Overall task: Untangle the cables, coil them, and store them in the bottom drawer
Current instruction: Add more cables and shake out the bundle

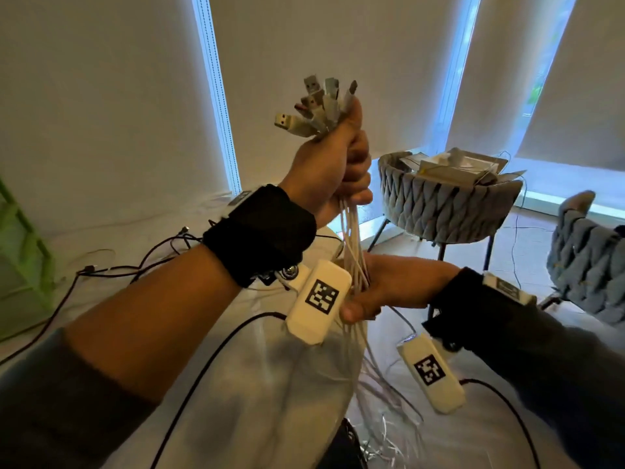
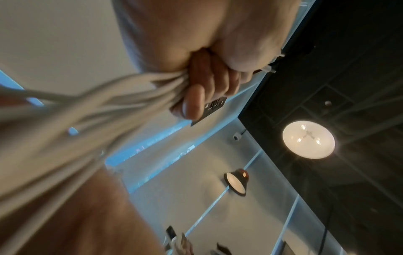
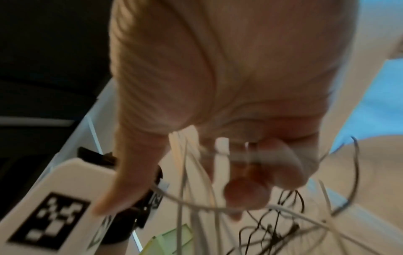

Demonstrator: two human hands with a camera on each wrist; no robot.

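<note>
My left hand (image 1: pixel 338 164) is raised and grips a bundle of white cables (image 1: pixel 353 252) in its fist. Several USB plugs (image 1: pixel 318 106) fan out above the thumb. The strands hang straight down from the fist into my right hand (image 1: pixel 382 292), which curls its thumb and fingers round them lower down. Below it the strands spread loosely toward the floor. The left wrist view shows the left hand (image 2: pixel 207 82) clenched on the white cables (image 2: pixel 87 110). The right wrist view shows the right hand (image 3: pixel 218 86) with white cables (image 3: pixel 221 155) running through it. No drawer is plainly visible.
Tangled black cables (image 1: pixel 135 265) lie on the white-covered surface (image 1: pixel 253 384) to the left, also visible as black cables (image 3: pixel 279 231). A green frame (image 1: pixel 23 245) stands at far left. A woven grey chair (image 1: pixel 446 204) holding boxes and another chair (image 1: pixel 588 265) stand right.
</note>
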